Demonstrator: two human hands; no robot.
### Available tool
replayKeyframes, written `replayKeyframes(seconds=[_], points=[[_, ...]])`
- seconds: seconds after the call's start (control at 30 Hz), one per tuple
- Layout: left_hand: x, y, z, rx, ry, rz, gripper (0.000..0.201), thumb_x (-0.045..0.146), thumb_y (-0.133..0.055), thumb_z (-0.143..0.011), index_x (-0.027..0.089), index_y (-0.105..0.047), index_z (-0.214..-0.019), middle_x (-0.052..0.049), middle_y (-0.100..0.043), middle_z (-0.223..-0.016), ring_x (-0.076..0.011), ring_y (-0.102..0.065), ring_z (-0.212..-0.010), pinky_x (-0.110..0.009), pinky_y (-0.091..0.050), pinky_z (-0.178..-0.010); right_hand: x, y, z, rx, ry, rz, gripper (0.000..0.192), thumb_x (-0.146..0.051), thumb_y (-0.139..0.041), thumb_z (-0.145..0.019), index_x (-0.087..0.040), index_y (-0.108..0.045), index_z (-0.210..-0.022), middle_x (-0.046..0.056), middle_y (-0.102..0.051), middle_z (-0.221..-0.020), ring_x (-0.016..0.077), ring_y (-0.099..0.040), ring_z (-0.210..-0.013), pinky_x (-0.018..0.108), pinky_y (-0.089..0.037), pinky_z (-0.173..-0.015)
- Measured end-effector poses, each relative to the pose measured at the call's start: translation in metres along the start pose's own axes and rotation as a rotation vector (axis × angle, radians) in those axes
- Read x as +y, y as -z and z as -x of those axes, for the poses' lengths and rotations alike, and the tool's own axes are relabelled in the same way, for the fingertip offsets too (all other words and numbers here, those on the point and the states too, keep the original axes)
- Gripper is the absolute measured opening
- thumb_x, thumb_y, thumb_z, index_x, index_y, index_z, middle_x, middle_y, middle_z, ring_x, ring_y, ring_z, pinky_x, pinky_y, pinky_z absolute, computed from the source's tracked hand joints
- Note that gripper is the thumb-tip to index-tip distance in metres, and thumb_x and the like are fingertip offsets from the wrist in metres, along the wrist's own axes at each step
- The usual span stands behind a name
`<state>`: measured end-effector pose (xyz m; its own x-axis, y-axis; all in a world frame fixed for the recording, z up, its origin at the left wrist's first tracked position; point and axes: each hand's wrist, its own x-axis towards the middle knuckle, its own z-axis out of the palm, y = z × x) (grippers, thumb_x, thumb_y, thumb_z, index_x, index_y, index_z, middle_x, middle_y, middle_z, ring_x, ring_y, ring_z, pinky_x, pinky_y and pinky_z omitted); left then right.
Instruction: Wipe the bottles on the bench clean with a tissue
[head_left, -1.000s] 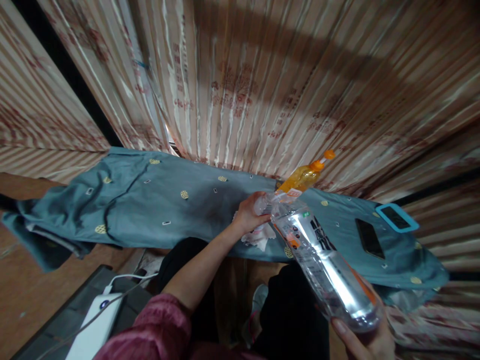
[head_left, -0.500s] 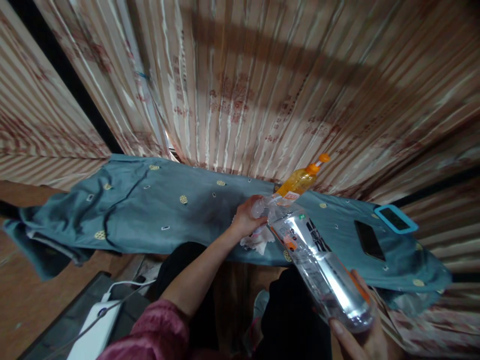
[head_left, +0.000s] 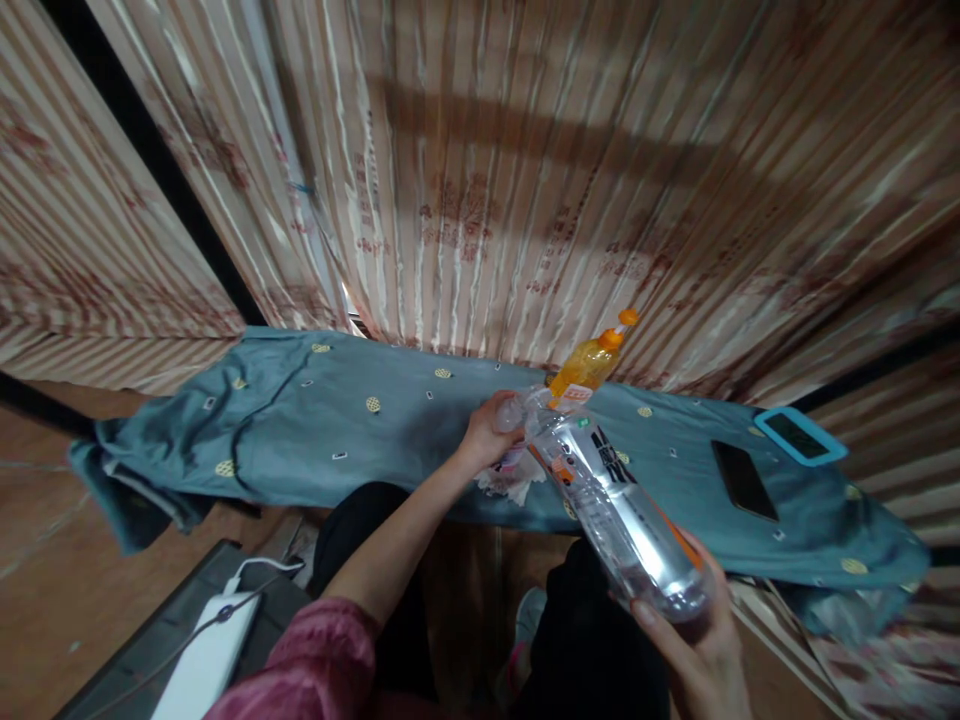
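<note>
A white power bank [head_left: 210, 660] is lying low at far left. The left hand [head_left: 487, 435] is closing its grip around the neck of a clear plastic bottle [head_left: 615, 510], over a crumpled tissue [head_left: 514, 480]. The right hand [head_left: 701, 650] is cupping the bottle's base, tilted above the tabletop's near edge [head_left: 420, 505]. Judging by this, the cap is being worked. Just behind, an orange bottle [head_left: 589, 365] is standing; farther right, two phones [head_left: 742, 480] are lying.

blue cloth-covered surface [head_left: 420, 440] bears orange bottle [head_left: 585, 365], perhaps two phones [head_left: 742, 478].
</note>
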<state>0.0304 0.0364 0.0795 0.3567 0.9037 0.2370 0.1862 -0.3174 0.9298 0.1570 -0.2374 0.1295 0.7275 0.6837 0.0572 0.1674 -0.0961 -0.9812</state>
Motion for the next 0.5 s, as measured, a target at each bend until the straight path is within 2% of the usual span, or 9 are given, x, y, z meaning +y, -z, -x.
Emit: replayKeyframes(seconds=[0.1, 0.23, 0.33, 0.5], points=[[0.003, 0.000, 0.000, -0.011, -0.014, 0.011, 0.049, 0.018, -0.083, -0.073, 0.022, -0.067, -0.119, -0.003, -0.079, -0.114, -0.0251, -0.074, -0.108, -0.037, -0.057, -0.099, -0.004, -0.002, -0.002, 0.001, -0.039, -0.008, 0.092, -0.060, -0.091, -0.063, -0.026, -0.051, -0.139, 0.012, -0.056, -0.142, 0.0432, -0.053, -0.134, 0.063, -0.035, -0.120], [0.008, 0.002, 0.000, -0.014, -0.009, 0.014, 0.047, 0.018, -0.083, -0.072, 0.021, -0.067, -0.117, -0.001, -0.079, -0.108, -0.0226, -0.074, -0.101, -0.034, -0.058, -0.092, -0.005, -0.004, -0.006, -0.013, -0.077, -0.072, 0.096, -0.058, -0.093, -0.059, -0.028, -0.050, -0.139, 0.010, -0.060, -0.140, 0.0359, -0.064, -0.120, 0.048, -0.051, -0.106], [0.010, 0.003, 0.001, -0.001, 0.000, -0.002, 0.048, 0.018, -0.083, -0.072, 0.019, -0.067, -0.117, -0.001, -0.079, -0.106, -0.0219, -0.073, -0.098, -0.032, -0.057, -0.090, 0.002, -0.002, -0.014, -0.048, -0.067, -0.121, 0.099, -0.055, -0.096, -0.057, -0.028, -0.050, -0.140, 0.011, -0.060, -0.141, 0.0351, -0.063, -0.123, 0.045, -0.051, -0.106], [0.013, 0.003, 0.000, 0.008, -0.014, -0.056, 0.049, 0.019, -0.082, -0.072, 0.016, -0.066, -0.119, -0.003, -0.078, -0.105, -0.0220, -0.073, -0.096, -0.032, -0.057, -0.091, 0.014, 0.000, -0.030, -0.099, -0.057, -0.166, 0.105, -0.050, -0.100, -0.047, -0.024, -0.050, -0.136, 0.013, -0.063, -0.136, 0.0359, -0.065, -0.120, 0.050, -0.048, -0.109]])
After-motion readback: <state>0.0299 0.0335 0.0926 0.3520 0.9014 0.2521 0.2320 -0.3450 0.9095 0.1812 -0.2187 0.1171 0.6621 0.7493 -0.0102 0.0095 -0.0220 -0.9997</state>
